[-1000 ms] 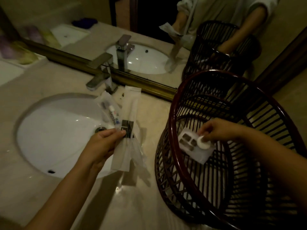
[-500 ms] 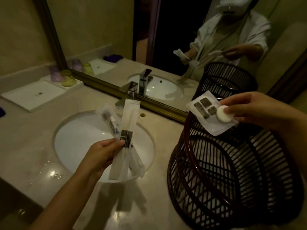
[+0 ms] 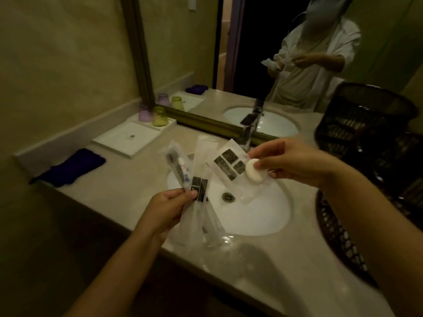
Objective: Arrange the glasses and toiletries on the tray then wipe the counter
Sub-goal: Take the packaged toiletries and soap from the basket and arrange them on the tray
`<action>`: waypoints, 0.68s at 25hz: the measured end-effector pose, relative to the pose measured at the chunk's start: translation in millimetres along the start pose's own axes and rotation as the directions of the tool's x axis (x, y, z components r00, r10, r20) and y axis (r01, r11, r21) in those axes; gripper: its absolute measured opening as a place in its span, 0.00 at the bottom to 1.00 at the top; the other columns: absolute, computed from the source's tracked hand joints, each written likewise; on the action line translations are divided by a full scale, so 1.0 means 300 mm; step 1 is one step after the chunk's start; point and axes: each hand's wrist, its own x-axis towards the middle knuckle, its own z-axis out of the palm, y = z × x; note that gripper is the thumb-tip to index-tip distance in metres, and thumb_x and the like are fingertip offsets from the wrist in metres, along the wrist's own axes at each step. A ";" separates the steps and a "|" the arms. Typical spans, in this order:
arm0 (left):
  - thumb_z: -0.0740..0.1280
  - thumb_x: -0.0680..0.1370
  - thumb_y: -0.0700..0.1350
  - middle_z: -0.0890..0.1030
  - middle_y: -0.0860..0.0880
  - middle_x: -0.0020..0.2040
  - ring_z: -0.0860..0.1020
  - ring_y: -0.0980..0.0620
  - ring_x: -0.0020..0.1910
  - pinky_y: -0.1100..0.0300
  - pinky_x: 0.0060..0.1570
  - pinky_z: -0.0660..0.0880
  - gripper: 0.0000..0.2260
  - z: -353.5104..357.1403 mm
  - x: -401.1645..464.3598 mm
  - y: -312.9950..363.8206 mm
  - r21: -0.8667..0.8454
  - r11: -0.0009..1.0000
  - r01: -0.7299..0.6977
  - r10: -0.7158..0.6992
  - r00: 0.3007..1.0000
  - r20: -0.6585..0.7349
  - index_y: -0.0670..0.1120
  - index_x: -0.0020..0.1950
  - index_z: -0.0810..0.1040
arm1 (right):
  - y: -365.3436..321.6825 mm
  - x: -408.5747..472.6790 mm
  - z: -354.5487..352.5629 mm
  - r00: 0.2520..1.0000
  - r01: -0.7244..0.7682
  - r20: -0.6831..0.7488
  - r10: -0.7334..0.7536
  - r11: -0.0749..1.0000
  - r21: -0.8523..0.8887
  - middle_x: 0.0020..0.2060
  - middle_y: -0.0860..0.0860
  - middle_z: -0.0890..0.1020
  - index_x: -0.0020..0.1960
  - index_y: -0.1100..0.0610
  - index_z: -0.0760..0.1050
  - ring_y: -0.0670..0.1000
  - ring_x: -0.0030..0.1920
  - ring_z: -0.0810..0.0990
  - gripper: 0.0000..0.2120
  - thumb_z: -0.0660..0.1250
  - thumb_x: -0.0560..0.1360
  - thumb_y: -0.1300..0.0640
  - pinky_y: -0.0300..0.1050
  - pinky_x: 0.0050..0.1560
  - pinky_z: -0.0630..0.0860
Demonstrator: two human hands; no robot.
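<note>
My left hand (image 3: 168, 208) grips a bunch of clear toiletry packets (image 3: 198, 179) above the sink, one with a small toothpaste tube (image 3: 183, 170) inside. My right hand (image 3: 290, 164) pinches a round white soap (image 3: 254, 173) together with a flat white sachet (image 3: 226, 164) printed with dark squares, just right of the bunch. At the far left of the counter lies a white tray (image 3: 128, 139). A purple glass (image 3: 145, 113) and a yellow-green glass (image 3: 159, 116) stand upside down at its back edge. A dark blue cloth (image 3: 73, 167) lies on the counter in front of the tray.
The white sink basin (image 3: 258, 216) with its drain (image 3: 228, 196) sits below my hands, the tap (image 3: 249, 128) behind it. A dark wicker basket (image 3: 357, 202) stands on the counter at the right. A gold-framed mirror (image 3: 206, 53) runs along the back wall.
My right hand lifted the soap and sachet out of the basket and carried them left, next to the packets in my left hand. The view swung left, showing the tray, glasses and cloth.
</note>
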 end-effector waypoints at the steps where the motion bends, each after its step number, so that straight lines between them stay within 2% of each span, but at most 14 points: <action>1: 0.69 0.73 0.39 0.85 0.48 0.32 0.83 0.54 0.31 0.64 0.27 0.77 0.04 -0.073 -0.016 0.017 -0.006 1.000 0.002 -0.002 1.000 -0.017 0.44 0.40 0.83 | -0.022 0.031 0.080 1.000 0.008 0.026 -0.008 1.000 0.016 0.39 0.45 0.85 0.45 0.50 0.82 0.42 0.37 0.83 0.09 0.70 0.69 0.63 0.32 0.34 0.77; 3: 0.69 0.72 0.40 0.85 0.48 0.33 0.83 0.53 0.32 0.62 0.29 0.78 0.03 -0.192 -0.041 0.043 -0.014 1.000 0.009 -0.010 0.999 -0.050 0.43 0.43 0.83 | -0.062 0.080 0.209 0.998 0.026 0.064 -0.029 0.998 0.050 0.41 0.45 0.85 0.45 0.50 0.82 0.44 0.40 0.83 0.09 0.70 0.69 0.62 0.35 0.37 0.79; 6: 0.70 0.71 0.42 0.86 0.47 0.38 0.84 0.49 0.39 0.56 0.39 0.80 0.04 -0.347 -0.060 0.068 -0.008 1.000 0.029 -0.030 0.994 -0.103 0.45 0.43 0.83 | -0.111 0.174 0.403 0.994 0.046 0.091 -0.058 0.991 0.128 0.41 0.47 0.85 0.46 0.51 0.82 0.44 0.41 0.84 0.09 0.69 0.70 0.63 0.34 0.36 0.78; 9: 0.71 0.71 0.42 0.86 0.48 0.39 0.84 0.51 0.40 0.56 0.39 0.78 0.03 -0.460 -0.043 0.069 -0.037 0.998 0.046 -0.050 0.991 -0.128 0.46 0.42 0.84 | -0.115 0.277 0.585 0.998 0.015 0.060 -0.027 0.980 0.198 0.44 0.50 0.84 0.47 0.54 0.81 0.46 0.41 0.83 0.08 0.69 0.71 0.64 0.36 0.37 0.79; 12: 0.71 0.70 0.44 0.86 0.49 0.39 0.84 0.52 0.41 0.58 0.38 0.78 0.06 -0.559 0.009 0.074 -0.081 0.993 0.089 -0.099 0.987 -0.129 0.46 0.45 0.83 | -0.097 0.396 0.723 1.000 0.023 0.006 -0.025 0.979 0.204 0.46 0.53 0.83 0.46 0.52 0.81 0.51 0.47 0.82 0.09 0.69 0.71 0.64 0.44 0.44 0.81; 15: 0.72 0.66 0.49 0.86 0.47 0.44 0.84 0.51 0.44 0.57 0.42 0.78 0.11 -0.652 0.090 0.090 -0.114 0.985 0.130 -0.143 0.983 -0.112 0.47 0.46 0.84 | -0.082 0.538 0.827 0.997 0.073 -0.033 -0.069 0.980 0.183 0.42 0.52 0.82 0.44 0.49 0.81 0.50 0.44 0.82 0.09 0.69 0.71 0.63 0.40 0.39 0.80; 17: 0.71 0.66 0.51 0.86 0.45 0.47 0.84 0.48 0.48 0.53 0.46 0.79 0.14 -0.719 0.165 0.113 -0.175 0.975 0.134 -0.154 0.982 -0.109 0.47 0.49 0.83 | -0.081 0.648 0.889 0.998 0.064 -0.019 -0.062 0.981 0.181 0.43 0.53 0.82 0.45 0.50 0.80 0.50 0.43 0.81 0.09 0.69 0.71 0.63 0.37 0.36 0.80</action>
